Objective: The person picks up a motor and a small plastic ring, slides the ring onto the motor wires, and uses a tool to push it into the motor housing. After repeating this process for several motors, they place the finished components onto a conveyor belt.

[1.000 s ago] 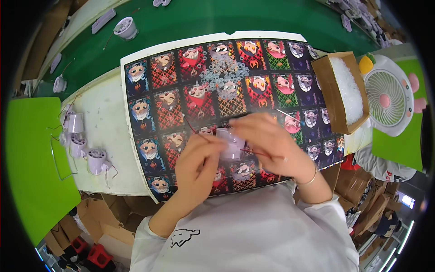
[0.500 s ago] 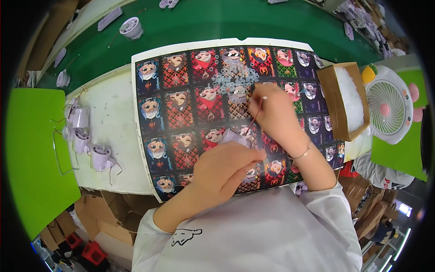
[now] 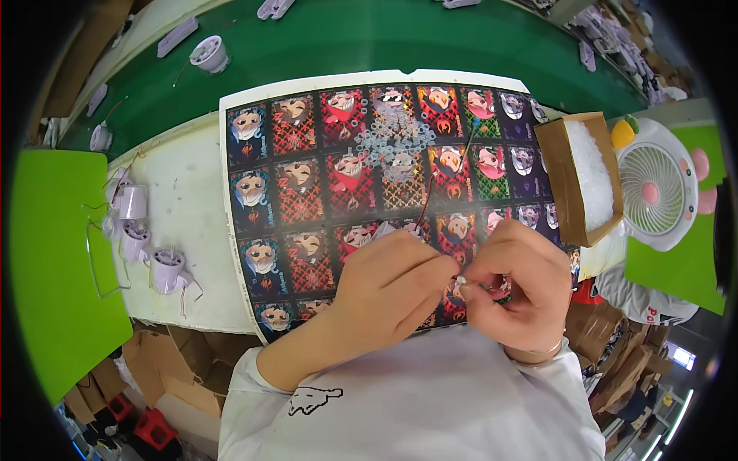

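My left hand is closed around a lavender plastic housing, mostly hidden behind the fingers. A thin red wire rises from the part and curves over the mat. My right hand pinches a tiny whitish piece between thumb and forefinger, right at the left fingertips; its exact kind is too small to make out. Beyond both hands, a loose heap of small clear rings lies on the printed mat.
Several lavender housings with wires stand on the white tabletop at left. A cardboard box of clear small pieces and a white fan are at right. A green belt carrying lavender parts runs behind. A thin tool lies near the rings.
My right hand has come back from beside the ring heap toward me and now meets the left fingertips. The left hand stays closed on the lavender housing, shifted slightly right.
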Action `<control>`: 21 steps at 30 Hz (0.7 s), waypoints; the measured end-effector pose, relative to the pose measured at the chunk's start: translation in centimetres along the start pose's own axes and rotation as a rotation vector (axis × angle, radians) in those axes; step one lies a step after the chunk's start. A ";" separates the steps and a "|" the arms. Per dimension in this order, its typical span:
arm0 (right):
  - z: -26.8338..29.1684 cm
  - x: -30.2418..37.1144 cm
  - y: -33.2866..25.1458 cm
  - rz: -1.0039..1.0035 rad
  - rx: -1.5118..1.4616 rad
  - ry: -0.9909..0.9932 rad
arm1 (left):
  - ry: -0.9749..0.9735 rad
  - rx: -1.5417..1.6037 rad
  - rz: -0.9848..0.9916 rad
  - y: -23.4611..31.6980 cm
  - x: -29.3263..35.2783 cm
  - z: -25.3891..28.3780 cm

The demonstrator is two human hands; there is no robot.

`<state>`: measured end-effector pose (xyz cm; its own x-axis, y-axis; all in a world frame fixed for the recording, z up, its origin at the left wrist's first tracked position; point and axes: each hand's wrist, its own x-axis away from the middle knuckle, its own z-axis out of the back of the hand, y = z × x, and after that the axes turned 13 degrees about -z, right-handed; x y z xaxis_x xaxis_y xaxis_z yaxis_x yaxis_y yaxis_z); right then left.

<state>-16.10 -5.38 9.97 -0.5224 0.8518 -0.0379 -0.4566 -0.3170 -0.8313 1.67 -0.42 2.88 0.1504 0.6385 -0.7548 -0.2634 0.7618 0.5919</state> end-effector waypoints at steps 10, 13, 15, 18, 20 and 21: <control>0.2 0.2 -0.2 0.013 -0.018 -0.027 | -0.041 -0.184 -0.060 0.4 0.2 -0.5; 0.2 0.4 -0.3 -0.012 0.087 -0.003 | -0.055 -0.303 -0.099 0.5 0.5 -0.5; 0.1 0.5 -0.1 0.011 0.196 -0.086 | -0.047 -0.348 -0.122 0.7 0.4 -0.9; 0.3 0.5 0.0 0.053 0.242 -0.103 | -0.052 -0.417 -0.162 0.9 0.3 -1.0; 0.4 0.4 -0.3 0.064 0.241 -0.099 | -0.064 -0.439 -0.178 0.9 0.3 -0.8; 0.4 0.4 -0.4 0.078 0.237 -0.095 | -0.076 -0.424 -0.185 0.9 0.2 -0.7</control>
<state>-16.39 -5.12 10.52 -0.6230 0.7815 -0.0348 -0.5622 -0.4783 -0.6747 0.73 0.31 3.11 0.2972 0.5142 -0.8045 -0.5893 0.7618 0.2691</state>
